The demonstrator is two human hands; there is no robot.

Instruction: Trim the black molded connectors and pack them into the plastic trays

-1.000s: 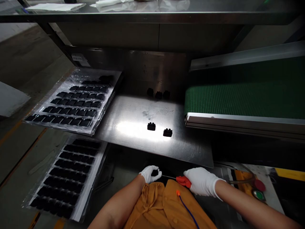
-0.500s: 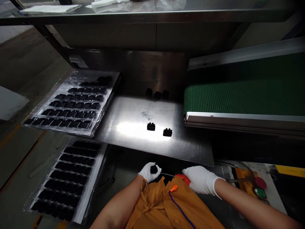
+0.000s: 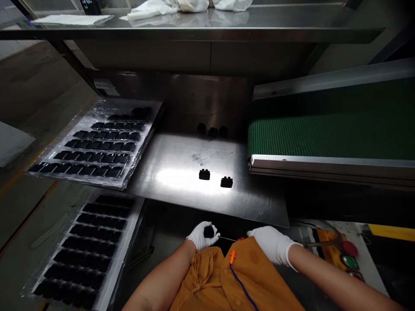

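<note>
Near the lower middle, my left hand (image 3: 203,236), in a white glove, curls its fingers round a small black part (image 3: 208,232). My right hand (image 3: 271,244), also gloved, is closed on a red-handled tool (image 3: 241,238); the handle is mostly hidden by the hand and the brown garment. The tool's thin metal shaft (image 3: 228,238) points left and reaches my left fingertips. Beyond my hands, two black blocks with knobs on top, one at left (image 3: 204,174) and one at right (image 3: 226,182), stand on the steel table (image 3: 181,160).
Three more black pieces (image 3: 212,132) lie further back in shadow. Plastic-covered sheets bearing rows of black parts are at left, an upper one (image 3: 129,172) and a lower one (image 3: 113,268). A green conveyor belt (image 3: 324,134) stands at right. A steel shelf (image 3: 194,34) crosses the top.
The view has shifted slightly. Less of the red handle shows now beside my right hand. My left hand still holds the black part, and the blocks on the table have stayed put.
</note>
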